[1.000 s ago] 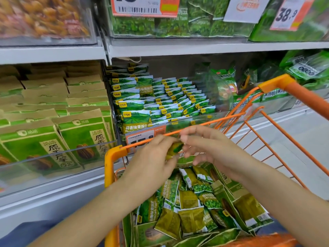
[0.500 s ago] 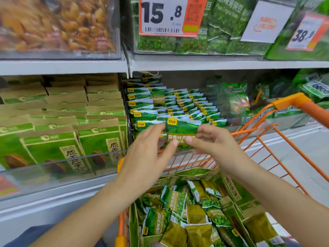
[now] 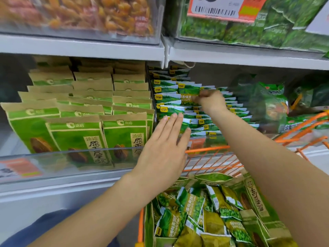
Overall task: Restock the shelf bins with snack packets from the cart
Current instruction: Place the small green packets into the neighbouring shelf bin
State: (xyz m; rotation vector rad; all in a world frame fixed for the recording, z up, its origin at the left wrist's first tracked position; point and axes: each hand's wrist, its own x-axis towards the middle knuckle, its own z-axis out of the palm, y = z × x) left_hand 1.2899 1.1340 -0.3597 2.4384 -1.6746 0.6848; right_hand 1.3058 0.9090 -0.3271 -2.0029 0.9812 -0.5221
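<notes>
Plenty is left tbh: the orange cart [image 3: 249, 152] at lower right is seen heaped with green pea packets [image 3: 192, 205]. 1 garlic pea packet [image 3: 187, 94] is pinched by the right hand [image 3: 211, 101] over the shelf bin [image 3: 204, 120] mid-frame; the left hand [image 3: 165, 150] is held flat-fingered, holding nothing. Upper labels are blurred and cropped.

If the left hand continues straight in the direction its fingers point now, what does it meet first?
Most likely the front rows of small green packets in the bin: the left hand is open and its fingertips already overlap them, though depth is unclear.
</notes>
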